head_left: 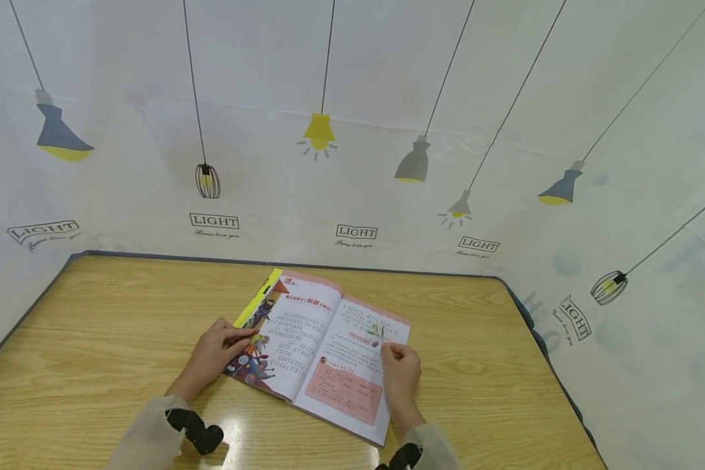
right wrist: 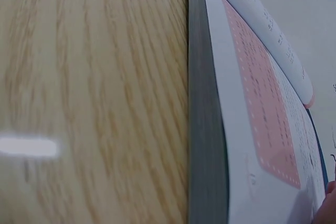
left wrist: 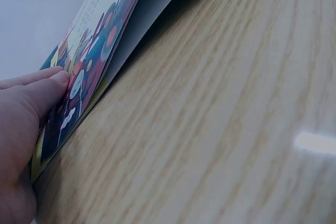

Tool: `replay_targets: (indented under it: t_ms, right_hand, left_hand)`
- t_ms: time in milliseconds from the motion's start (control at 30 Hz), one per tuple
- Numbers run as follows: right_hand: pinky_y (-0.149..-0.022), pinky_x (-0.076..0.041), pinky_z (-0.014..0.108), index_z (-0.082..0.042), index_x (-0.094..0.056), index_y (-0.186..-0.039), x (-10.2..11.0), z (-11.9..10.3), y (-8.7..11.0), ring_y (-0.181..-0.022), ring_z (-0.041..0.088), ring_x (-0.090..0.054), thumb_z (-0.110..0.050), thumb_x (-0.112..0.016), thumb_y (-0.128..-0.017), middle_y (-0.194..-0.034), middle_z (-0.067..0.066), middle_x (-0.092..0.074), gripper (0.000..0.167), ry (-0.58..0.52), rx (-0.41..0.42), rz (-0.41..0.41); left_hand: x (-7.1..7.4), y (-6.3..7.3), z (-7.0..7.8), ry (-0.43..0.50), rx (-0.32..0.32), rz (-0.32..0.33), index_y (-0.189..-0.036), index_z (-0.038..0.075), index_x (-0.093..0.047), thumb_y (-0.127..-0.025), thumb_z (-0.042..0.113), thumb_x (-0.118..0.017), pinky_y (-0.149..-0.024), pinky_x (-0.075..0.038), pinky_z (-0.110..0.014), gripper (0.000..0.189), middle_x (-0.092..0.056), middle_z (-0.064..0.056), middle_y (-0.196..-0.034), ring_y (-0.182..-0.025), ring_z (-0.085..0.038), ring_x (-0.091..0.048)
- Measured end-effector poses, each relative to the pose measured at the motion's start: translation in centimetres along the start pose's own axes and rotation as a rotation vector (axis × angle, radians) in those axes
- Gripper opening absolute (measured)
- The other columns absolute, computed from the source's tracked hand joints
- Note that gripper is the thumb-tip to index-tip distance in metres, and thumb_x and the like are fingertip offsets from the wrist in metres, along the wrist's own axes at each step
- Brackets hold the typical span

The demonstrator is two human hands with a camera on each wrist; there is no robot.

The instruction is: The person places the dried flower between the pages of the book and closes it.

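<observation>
An open book (head_left: 299, 320) lies tilted on the wooden table, with a colourful cartoon picture along the left page and a pink text box (head_left: 343, 391) on the right page. My left hand (head_left: 214, 349) rests on the left page's outer edge, fingers laid over the cartoon picture (left wrist: 79, 85). At the outer edge of the right page, my right hand (head_left: 402, 375) has curled fingers and pinches the page margin. Only a bit of that hand (right wrist: 326, 208) shows in the right wrist view, beside the printed page (right wrist: 310, 156).
The wooden table (head_left: 493, 378) has a dark edging (head_left: 211, 259) at the back and sides. Behind it hangs a pale cloth (head_left: 270, 78) printed with lamps and the word LIGHT. Dark straps with camera mounts (head_left: 196, 431) sit on the wrists.
</observation>
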State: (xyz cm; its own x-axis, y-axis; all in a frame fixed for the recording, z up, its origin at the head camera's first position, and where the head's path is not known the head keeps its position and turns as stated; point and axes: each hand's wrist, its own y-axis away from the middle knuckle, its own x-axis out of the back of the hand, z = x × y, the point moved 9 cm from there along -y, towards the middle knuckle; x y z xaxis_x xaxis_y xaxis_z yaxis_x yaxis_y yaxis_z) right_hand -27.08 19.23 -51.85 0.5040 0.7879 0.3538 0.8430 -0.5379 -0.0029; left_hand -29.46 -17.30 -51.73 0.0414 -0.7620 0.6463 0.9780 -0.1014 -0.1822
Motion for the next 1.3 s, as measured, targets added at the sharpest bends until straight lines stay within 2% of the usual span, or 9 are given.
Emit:
replay_targets:
  t_ms: [200, 433, 700, 967, 1133, 1300]
  right_hand:
    - [-0.059, -0.04, 0.027, 0.001, -0.066, -0.08, 0.0, 0.0, 0.1, -0.068, 0.017, -0.049, -0.014, -0.066, -0.077, -0.074, 0.006, -0.054, 0.015, -0.001, 0.005, -0.015]
    - [-0.061, -0.041, 0.027, -0.001, -0.067, -0.081, 0.0, 0.3, -0.5, -0.069, 0.017, -0.049, -0.015, -0.065, -0.079, -0.075, 0.006, -0.055, 0.015, 0.019, 0.002, -0.071]
    - [-0.061, -0.04, 0.026, 0.002, -0.068, -0.082, 1.1, 0.2, -1.8, -0.07, 0.016, -0.049, -0.01, -0.065, -0.077, -0.074, 0.005, -0.054, 0.013, 0.104, 0.04, -0.093]
    - [-0.065, -0.042, 0.026, 0.002, -0.066, -0.093, 1.2, 0.2, -4.0, -0.076, 0.019, -0.051, -0.009, -0.065, -0.08, -0.081, 0.008, -0.056, 0.017, 0.176, 0.133, -0.258]
    - [-0.074, -0.042, 0.033, 0.003, -0.062, -0.105, 0.8, 0.5, -5.7, -0.088, 0.024, -0.051, -0.012, -0.066, -0.082, -0.095, 0.013, -0.057, 0.027, 0.234, 0.154, -0.39]
    - [-0.081, -0.04, 0.04, 0.003, -0.06, -0.111, 0.9, 0.2, -7.0, -0.096, 0.029, -0.049, -0.014, -0.069, -0.082, -0.104, 0.017, -0.055, 0.035, 0.268, 0.182, -0.454]
  left_hand:
    - [0.0, 0.0, 0.0, 0.002, -0.003, 0.001, -0.109, 0.008, -0.069, -0.086, 0.013, -0.064, -0.061, -0.032, -0.026, 0.024, -0.044, -0.001, -0.08, -0.069, -0.015, -0.036]
    - [0.0, 0.0, 0.0, -0.004, 0.012, 0.003, -0.109, 0.008, -0.069, -0.086, 0.013, -0.064, -0.061, -0.032, -0.026, 0.024, -0.045, -0.001, -0.08, -0.07, -0.015, -0.037]
    - [0.1, 0.1, 0.0, -0.005, 0.003, 0.007, -0.109, 0.008, -0.069, -0.086, 0.012, -0.065, -0.061, -0.033, -0.026, 0.024, -0.045, -0.001, -0.08, -0.069, -0.015, -0.037]
    - [0.0, 0.0, 0.0, 0.004, -0.001, -0.005, -0.11, 0.009, -0.069, -0.086, 0.012, -0.064, -0.062, -0.033, -0.027, 0.024, -0.045, -0.001, -0.08, -0.071, -0.016, -0.038]
    - [-0.1, 0.0, -0.1, 0.002, -0.007, -0.006, -0.109, 0.01, -0.069, -0.086, 0.013, -0.064, -0.062, -0.033, -0.026, 0.024, -0.045, 0.0, -0.081, -0.071, -0.015, -0.038]
    - [0.0, 0.0, 0.0, 0.0, -0.014, 0.002, -0.109, 0.009, -0.069, -0.085, 0.013, -0.065, -0.063, -0.032, -0.027, 0.024, -0.046, -0.001, -0.081, -0.071, -0.015, -0.038]
